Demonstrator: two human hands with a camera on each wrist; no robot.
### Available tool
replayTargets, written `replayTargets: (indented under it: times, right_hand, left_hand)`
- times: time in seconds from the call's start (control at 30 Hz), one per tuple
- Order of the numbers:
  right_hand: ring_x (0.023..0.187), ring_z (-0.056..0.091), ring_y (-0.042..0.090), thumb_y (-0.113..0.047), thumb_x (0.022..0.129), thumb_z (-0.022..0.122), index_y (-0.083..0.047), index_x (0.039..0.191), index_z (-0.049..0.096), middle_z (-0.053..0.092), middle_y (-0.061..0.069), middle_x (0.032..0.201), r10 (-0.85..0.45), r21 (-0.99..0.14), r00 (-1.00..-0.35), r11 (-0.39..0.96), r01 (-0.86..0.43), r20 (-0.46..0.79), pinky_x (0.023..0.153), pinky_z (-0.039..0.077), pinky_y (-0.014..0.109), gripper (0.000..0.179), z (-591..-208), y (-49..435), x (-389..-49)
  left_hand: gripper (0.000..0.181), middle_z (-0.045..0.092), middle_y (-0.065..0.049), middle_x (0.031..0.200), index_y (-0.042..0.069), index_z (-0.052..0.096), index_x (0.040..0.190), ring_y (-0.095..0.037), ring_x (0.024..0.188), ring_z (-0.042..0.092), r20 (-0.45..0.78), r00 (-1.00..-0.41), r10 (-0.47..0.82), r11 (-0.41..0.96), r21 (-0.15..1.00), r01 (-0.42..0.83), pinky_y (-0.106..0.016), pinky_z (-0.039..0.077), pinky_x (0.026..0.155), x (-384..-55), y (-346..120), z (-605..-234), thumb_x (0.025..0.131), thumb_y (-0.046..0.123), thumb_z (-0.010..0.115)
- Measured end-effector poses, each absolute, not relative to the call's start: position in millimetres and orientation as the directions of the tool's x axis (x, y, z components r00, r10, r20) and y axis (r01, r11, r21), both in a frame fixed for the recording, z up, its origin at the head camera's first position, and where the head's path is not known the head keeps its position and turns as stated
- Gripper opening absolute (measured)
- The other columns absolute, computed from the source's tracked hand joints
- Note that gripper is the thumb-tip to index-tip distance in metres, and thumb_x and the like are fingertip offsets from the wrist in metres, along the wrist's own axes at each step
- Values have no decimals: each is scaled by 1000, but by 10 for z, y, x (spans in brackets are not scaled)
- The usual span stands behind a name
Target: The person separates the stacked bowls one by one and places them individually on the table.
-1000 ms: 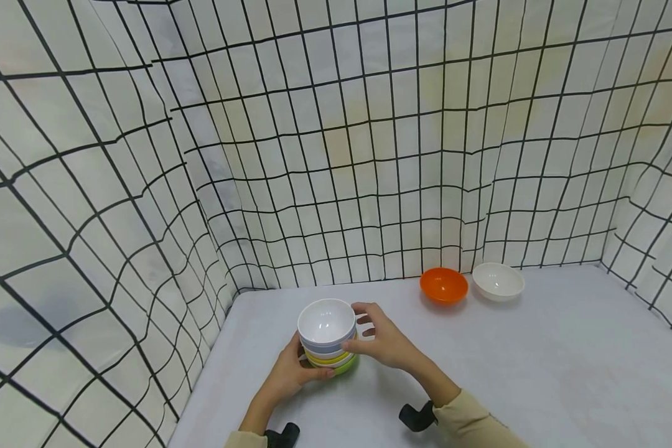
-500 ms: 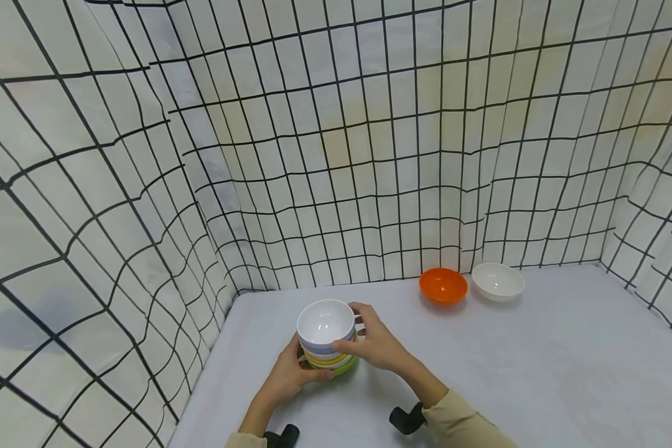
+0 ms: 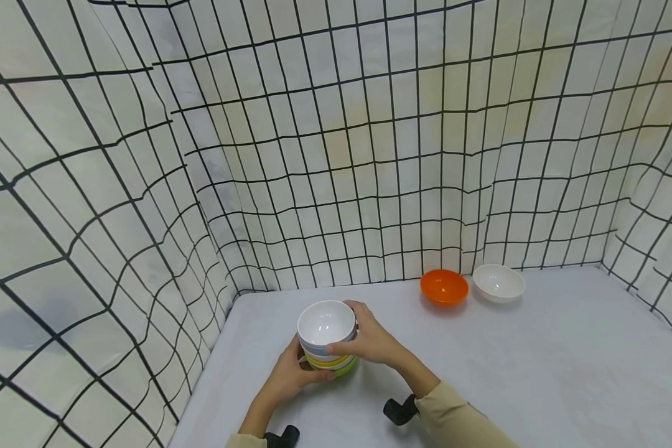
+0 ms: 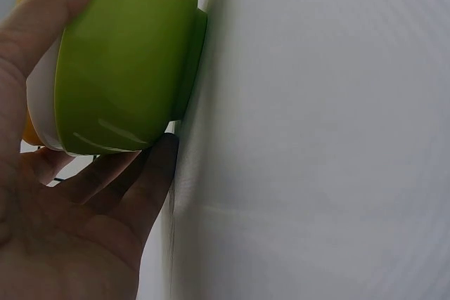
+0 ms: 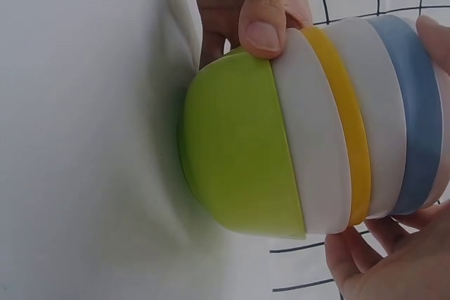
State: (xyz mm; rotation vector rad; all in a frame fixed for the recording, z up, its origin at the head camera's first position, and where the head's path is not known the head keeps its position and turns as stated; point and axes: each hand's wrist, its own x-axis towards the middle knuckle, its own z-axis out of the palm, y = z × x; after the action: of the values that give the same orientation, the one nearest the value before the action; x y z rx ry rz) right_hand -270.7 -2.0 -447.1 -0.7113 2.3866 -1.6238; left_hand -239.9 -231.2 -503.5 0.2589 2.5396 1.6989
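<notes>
A stack of nested bowls (image 3: 326, 323) stands upright on the white table, with a white interior uppermost. From the bottom, the right wrist view shows a green bowl (image 5: 235, 149), then white, a yellow band (image 5: 346, 124), white, a blue band (image 5: 415, 117) and a pale rim. My left hand (image 3: 287, 374) holds the stack low down, its thumb near the green bowl's rim and its fingers round the far side. My right hand (image 3: 378, 339) grips the upper bowls from the right, thumb in front by the blue band, fingers behind.
An orange bowl (image 3: 444, 287) and a white bowl (image 3: 498, 284) sit side by side at the table's back edge, right of the stack. White walls with a black grid (image 3: 336, 155) enclose the back and sides of the table (image 3: 537, 373).
My right hand has moved slightly left, and its thumb and fingers have closed in round the upper bowls. The left hand and the stack stay about where they were.
</notes>
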Motion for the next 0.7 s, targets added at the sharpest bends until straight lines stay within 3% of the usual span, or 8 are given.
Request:
replayTargets:
  times: [0.7]
  right_hand:
    - [132,49,28,-42,76,90,-13,153,34,46,11,145,-464,-937,-868,193,-293,176,108,51,53,99,-4544,-126,-2742]
  left_hand:
    - [104,54,-5,150,25,35,154,-30,137,55,45,-983,179,394,912,113,-46,50,114,-2383,-2298,-5016,70,27,96]
